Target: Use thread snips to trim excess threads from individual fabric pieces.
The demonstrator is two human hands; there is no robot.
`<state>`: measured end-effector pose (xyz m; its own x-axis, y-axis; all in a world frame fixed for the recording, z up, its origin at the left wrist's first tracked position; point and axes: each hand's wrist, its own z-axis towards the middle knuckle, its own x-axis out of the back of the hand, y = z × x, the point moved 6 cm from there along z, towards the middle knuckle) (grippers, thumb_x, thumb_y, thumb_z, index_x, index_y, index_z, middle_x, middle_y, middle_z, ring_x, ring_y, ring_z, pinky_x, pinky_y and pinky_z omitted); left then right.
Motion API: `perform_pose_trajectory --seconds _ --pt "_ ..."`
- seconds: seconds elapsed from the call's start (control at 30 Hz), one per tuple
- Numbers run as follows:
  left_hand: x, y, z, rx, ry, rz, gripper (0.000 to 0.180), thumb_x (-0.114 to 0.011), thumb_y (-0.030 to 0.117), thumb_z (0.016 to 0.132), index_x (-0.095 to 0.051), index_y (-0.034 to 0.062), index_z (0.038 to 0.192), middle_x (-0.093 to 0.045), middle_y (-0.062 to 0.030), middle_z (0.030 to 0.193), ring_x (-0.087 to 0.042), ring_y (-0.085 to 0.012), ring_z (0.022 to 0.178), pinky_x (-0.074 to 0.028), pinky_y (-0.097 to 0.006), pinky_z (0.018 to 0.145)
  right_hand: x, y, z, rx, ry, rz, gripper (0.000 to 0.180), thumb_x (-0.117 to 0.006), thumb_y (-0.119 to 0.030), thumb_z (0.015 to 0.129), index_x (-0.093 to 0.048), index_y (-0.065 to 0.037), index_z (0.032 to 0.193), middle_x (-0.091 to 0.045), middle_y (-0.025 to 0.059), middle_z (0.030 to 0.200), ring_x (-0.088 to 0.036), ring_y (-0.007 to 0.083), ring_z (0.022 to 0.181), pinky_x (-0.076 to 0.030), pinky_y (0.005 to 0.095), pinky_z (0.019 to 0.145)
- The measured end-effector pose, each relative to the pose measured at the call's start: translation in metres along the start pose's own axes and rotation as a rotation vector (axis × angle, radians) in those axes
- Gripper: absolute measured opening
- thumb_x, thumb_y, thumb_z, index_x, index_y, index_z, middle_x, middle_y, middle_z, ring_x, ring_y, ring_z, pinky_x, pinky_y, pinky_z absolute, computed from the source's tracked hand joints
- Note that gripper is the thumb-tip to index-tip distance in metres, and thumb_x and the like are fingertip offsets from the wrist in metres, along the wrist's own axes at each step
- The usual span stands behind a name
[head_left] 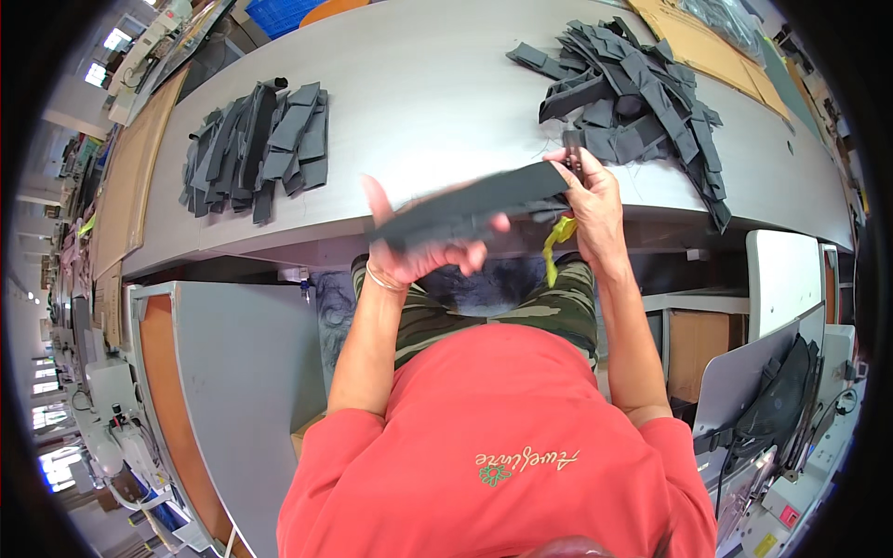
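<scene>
A dark grey fabric strip (474, 205) stretches between my two hands over the front edge of the table. My left hand (414, 256) is smeared by motion; it holds the strip's left end, with the thumb out and the fingers curled at the lower side. The right end is pinched in my right hand (597, 203). A small dark tool (572, 153), its kind unclear, also sticks up from the fingers of that hand. From below the same hand hangs a yellow ribbon (556, 249).
A pile of dark grey strips (256, 149) lies on the grey table (409, 93) at the left. At the right is a larger, tangled pile (642, 102). Cardboard (716, 56) lies at the far right. Grey cabinet panels (242, 353) stand beside my legs.
</scene>
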<state>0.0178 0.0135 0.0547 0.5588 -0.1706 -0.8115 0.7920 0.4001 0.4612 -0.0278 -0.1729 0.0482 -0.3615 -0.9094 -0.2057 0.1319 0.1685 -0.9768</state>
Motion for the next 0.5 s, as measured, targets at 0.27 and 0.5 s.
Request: perform_pose_trajectory --seconds 0.27,0.5 --pt "0.045 -0.017 0.006 -0.201 0.519 0.339 0.064 -0.066 0.036 0.087 -0.037 0.0091 0.137 -0.047 -0.0089 0.132 -0.051 -0.0254 0.117 -0.045 -0.039 0.092 -0.025 0.013 -0.014 0.024 0.296 0.306 0.012 -0.061 -0.011 0.091 -0.057 -0.007 0.102 -0.057 -0.0010 0.081 -0.052 0.0070 0.062 -0.047 0.0229 0.059" --pt "0.025 0.002 0.015 -0.296 0.542 0.336 0.066 -0.060 0.007 0.087 -0.026 0.0023 0.143 -0.050 -0.0134 0.129 -0.056 -0.0216 0.110 -0.050 -0.033 0.089 -0.056 0.031 -0.030 -0.003 0.082 0.295 0.010 -0.056 -0.006 0.093 -0.057 -0.002 0.102 -0.058 0.0066 0.104 -0.061 0.0124 0.077 -0.056 0.0281 0.065"
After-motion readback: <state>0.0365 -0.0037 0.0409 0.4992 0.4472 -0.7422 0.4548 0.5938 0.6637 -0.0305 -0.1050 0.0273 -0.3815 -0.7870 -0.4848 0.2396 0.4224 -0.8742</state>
